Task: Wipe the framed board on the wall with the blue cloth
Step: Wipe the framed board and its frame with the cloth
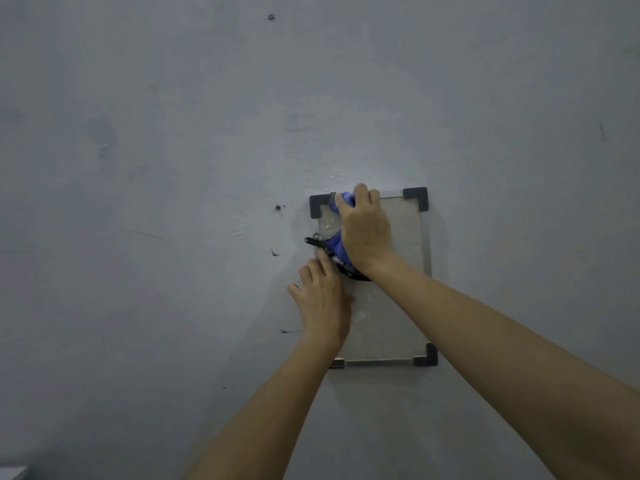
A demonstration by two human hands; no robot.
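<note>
A small framed board [398, 313] with dark grey corner pieces hangs on the grey wall. My right hand [365, 230] grips a bunched blue cloth [337, 251] and presses it against the board's upper left part. The cloth sticks out above and below the hand. My left hand [320, 299] lies flat with straight fingers on the board's left edge, just below the cloth. A dark clip [316, 240] with a metal screw sits at the board's left edge beside the cloth. The board's lower left corner is hidden by my left forearm.
Two small screws stick out of the wall, one [277, 207] left of the board and one [270, 17] high up. Dark scuff marks [275, 252] dot the wall left of the board. A pale ledge [14, 472] shows at the bottom left corner.
</note>
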